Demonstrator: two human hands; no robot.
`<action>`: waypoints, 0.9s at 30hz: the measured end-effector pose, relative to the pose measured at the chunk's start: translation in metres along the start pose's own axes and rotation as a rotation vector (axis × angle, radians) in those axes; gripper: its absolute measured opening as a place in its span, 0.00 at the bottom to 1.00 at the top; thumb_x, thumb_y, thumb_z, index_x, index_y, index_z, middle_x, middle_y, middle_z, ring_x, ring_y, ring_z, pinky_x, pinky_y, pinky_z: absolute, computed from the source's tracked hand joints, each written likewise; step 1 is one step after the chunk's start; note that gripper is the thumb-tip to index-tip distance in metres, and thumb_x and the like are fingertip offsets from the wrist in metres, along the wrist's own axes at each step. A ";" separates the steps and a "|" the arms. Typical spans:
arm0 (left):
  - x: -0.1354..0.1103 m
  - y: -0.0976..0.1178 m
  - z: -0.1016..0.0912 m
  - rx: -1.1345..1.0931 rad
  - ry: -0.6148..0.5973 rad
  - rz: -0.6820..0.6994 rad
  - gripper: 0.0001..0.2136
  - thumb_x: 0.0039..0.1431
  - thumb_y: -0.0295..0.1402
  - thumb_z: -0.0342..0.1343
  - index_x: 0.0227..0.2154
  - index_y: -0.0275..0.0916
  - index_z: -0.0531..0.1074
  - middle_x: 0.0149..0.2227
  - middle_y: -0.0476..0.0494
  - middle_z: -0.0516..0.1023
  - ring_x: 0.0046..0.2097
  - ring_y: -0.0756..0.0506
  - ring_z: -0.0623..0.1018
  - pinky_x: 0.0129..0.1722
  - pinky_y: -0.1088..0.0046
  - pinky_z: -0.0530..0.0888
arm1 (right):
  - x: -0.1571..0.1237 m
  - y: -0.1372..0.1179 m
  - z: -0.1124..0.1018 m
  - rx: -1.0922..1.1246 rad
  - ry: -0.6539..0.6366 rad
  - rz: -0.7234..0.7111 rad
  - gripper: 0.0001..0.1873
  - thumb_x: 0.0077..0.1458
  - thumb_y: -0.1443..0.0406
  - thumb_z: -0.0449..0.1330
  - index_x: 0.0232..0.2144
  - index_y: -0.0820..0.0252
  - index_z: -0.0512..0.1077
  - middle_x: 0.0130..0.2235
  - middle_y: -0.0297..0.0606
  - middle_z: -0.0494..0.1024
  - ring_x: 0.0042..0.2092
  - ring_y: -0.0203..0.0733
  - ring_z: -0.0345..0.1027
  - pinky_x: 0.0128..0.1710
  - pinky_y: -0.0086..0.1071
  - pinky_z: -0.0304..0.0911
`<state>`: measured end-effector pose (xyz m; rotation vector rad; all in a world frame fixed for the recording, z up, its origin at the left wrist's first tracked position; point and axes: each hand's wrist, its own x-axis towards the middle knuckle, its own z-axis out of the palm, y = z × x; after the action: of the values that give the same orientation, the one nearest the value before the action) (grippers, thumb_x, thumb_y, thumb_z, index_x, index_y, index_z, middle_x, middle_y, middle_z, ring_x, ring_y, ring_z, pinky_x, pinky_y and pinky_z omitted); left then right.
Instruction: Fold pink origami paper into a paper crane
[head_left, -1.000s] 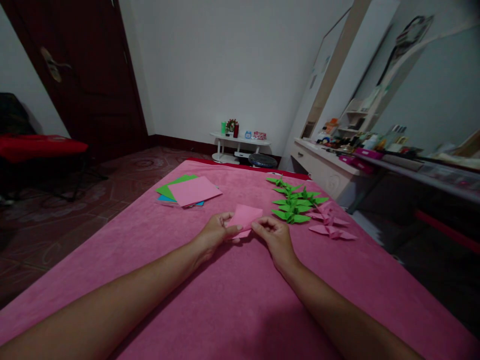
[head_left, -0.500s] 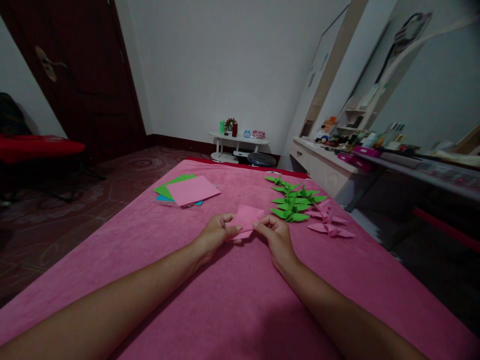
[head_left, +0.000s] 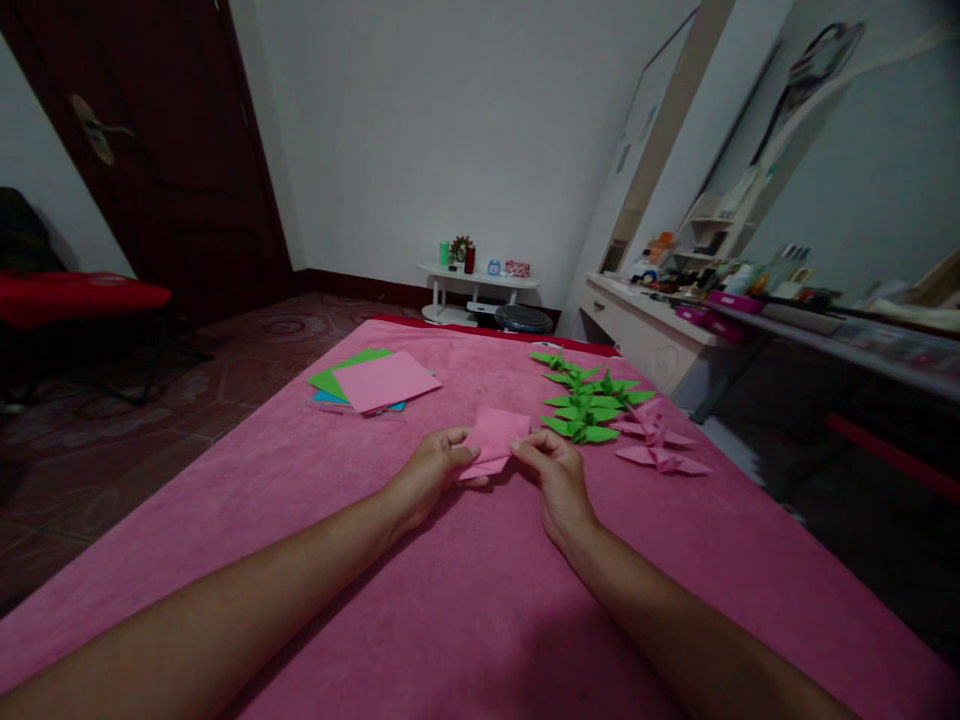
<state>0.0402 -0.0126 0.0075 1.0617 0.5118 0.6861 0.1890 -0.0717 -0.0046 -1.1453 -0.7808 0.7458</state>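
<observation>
A folded pink paper is held between both hands just above the pink cloth. My left hand pinches its left edge with thumb and fingers closed. My right hand pinches its right edge the same way. To the right lie several green folded paper cranes and two pink paper cranes. A stack of flat coloured paper sheets, pink on top with green and blue below, rests to the upper left.
The pink cloth covers a bed-like surface that ends at the far edge near a small white stand with trinkets. A dresser with clutter stands at right. A dark door and a red seat are at left.
My right hand has slid slightly up along the paper's right edge and the paper has been turned a little. The left hand stays almost still.
</observation>
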 end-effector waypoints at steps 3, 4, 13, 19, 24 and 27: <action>-0.001 0.001 0.000 -0.008 0.004 -0.014 0.13 0.50 0.29 0.58 0.38 0.28 0.73 0.38 0.33 0.78 0.34 0.45 0.78 0.32 0.74 0.74 | 0.001 0.002 -0.001 0.014 0.013 0.004 0.09 0.37 0.63 0.67 0.19 0.60 0.70 0.21 0.29 0.70 0.24 0.33 0.60 0.27 0.28 0.56; -0.001 0.001 0.000 -0.009 -0.001 -0.014 0.13 0.50 0.29 0.57 0.39 0.28 0.73 0.38 0.33 0.78 0.35 0.44 0.78 0.32 0.74 0.75 | 0.002 0.003 -0.002 0.015 0.021 0.004 0.09 0.37 0.63 0.67 0.19 0.60 0.70 0.21 0.29 0.70 0.24 0.33 0.60 0.27 0.28 0.55; 0.002 -0.001 -0.005 0.090 -0.066 0.088 0.23 0.45 0.31 0.62 0.46 0.31 0.69 0.43 0.35 0.76 0.37 0.45 0.77 0.36 0.71 0.74 | 0.003 0.004 -0.003 -0.006 0.076 -0.003 0.09 0.37 0.64 0.66 0.17 0.61 0.69 0.20 0.29 0.69 0.23 0.32 0.57 0.24 0.27 0.52; 0.003 -0.006 -0.005 0.285 0.029 0.264 0.28 0.42 0.32 0.65 0.49 0.33 0.66 0.40 0.39 0.76 0.35 0.48 0.75 0.34 0.74 0.72 | 0.002 0.004 -0.004 -0.028 0.068 -0.014 0.09 0.38 0.64 0.66 0.18 0.61 0.70 0.20 0.29 0.69 0.24 0.33 0.59 0.26 0.28 0.54; -0.001 -0.002 -0.001 0.294 -0.043 0.265 0.19 0.48 0.33 0.61 0.44 0.32 0.71 0.37 0.40 0.76 0.32 0.49 0.74 0.31 0.76 0.71 | 0.002 0.005 -0.004 -0.031 0.067 -0.032 0.08 0.38 0.64 0.66 0.18 0.60 0.70 0.21 0.29 0.70 0.25 0.33 0.60 0.27 0.28 0.54; -0.002 0.000 0.001 0.308 -0.058 0.248 0.14 0.49 0.33 0.60 0.38 0.30 0.74 0.34 0.40 0.76 0.31 0.49 0.74 0.30 0.76 0.71 | 0.003 0.004 -0.004 -0.017 0.059 -0.027 0.09 0.38 0.64 0.67 0.18 0.60 0.70 0.21 0.29 0.69 0.24 0.32 0.60 0.27 0.28 0.54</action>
<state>0.0393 -0.0143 0.0080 1.4475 0.4475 0.8079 0.1930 -0.0704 -0.0090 -1.1650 -0.7534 0.6813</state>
